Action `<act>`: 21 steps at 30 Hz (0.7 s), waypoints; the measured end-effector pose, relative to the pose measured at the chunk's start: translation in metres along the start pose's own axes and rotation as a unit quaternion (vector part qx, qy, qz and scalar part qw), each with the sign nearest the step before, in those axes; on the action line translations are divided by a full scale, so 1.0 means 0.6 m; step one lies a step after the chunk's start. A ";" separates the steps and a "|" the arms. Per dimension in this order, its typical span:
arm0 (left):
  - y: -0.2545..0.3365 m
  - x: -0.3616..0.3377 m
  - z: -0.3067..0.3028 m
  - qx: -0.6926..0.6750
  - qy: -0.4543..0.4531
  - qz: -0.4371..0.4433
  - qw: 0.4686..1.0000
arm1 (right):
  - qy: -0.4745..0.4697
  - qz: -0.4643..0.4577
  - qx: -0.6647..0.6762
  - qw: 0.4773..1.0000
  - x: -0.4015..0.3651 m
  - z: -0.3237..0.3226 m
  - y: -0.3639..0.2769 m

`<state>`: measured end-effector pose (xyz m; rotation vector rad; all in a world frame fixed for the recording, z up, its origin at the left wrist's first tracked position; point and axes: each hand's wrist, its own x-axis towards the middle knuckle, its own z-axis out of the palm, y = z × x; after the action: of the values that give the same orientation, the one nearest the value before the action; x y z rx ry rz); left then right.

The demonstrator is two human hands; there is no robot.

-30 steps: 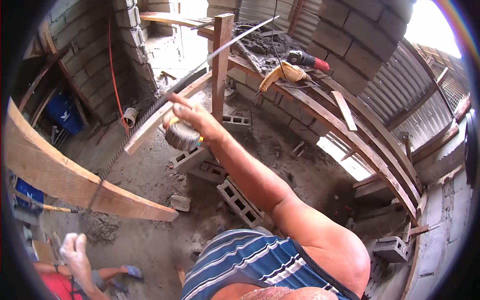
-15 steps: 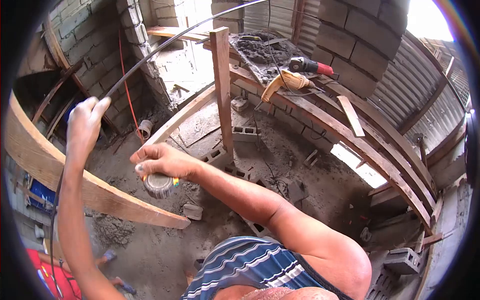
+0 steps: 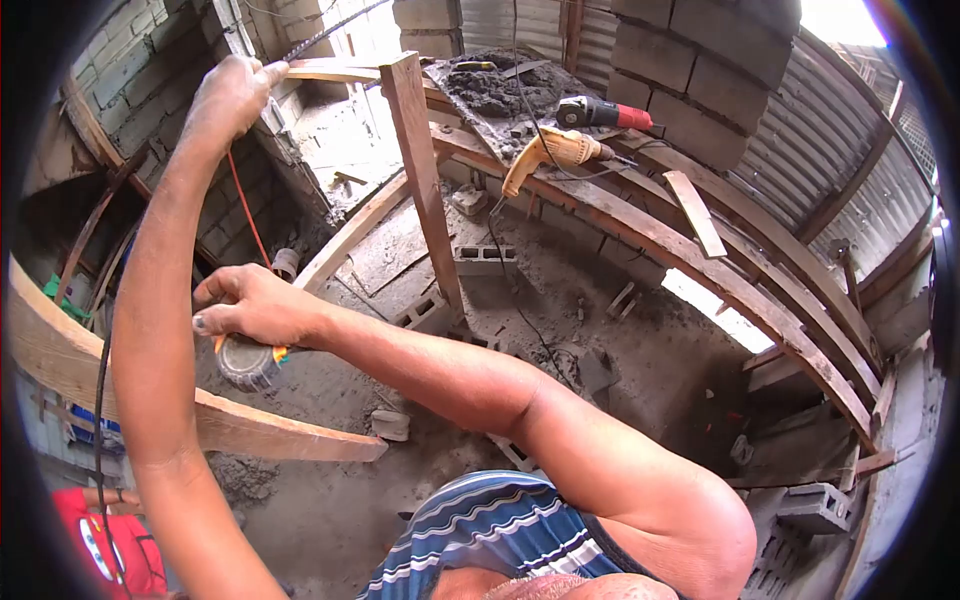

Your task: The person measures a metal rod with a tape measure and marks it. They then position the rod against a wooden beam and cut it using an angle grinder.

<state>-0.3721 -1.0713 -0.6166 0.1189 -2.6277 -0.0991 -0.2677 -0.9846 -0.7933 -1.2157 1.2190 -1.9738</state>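
Note:
My left hand [image 3: 230, 97] is raised at the upper left, its fingers closed round a dark ribbed steel bar [image 3: 335, 30] that slants up to the right. Lower down, my right hand [image 3: 262, 305] grips a round tape measure [image 3: 248, 362], which hangs below the fingers with a coloured tab at its side. No drawn-out blade can be made out. Below both hands runs a curved wooden beam [image 3: 290, 428], apart from the tape measure. A wooden post [image 3: 422, 185] stands to the right of my hands.
A yellow power drill [image 3: 548, 152] and a red-and-black angle grinder [image 3: 605, 115] lie on curved planks [image 3: 690, 245], beside a board heaped with wet mortar [image 3: 520, 95]. Hollow blocks [image 3: 485, 262] sit on the dusty floor. A person in a red shirt [image 3: 125, 550] is at the lower left.
My left hand has moved up and to the right with the steel bar. The right hand and the tape measure have shifted left. The whole view has turned slightly.

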 end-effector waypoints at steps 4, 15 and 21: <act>0.023 0.002 -0.042 0.025 0.025 0.044 0.998 | -0.023 -0.077 -0.022 0.997 0.044 0.021 -0.035; 0.046 0.041 -0.091 0.043 0.030 0.088 0.995 | 0.029 -0.306 0.058 0.950 0.150 0.040 -0.098; 0.077 0.017 -0.123 0.350 0.059 0.221 0.909 | 0.086 -0.477 -0.009 0.875 0.200 0.022 -0.165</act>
<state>-0.3479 -1.0302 -0.5432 -0.2229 -2.3758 0.9742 -0.3089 -1.0378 -0.6526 -1.9205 0.7322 -2.7965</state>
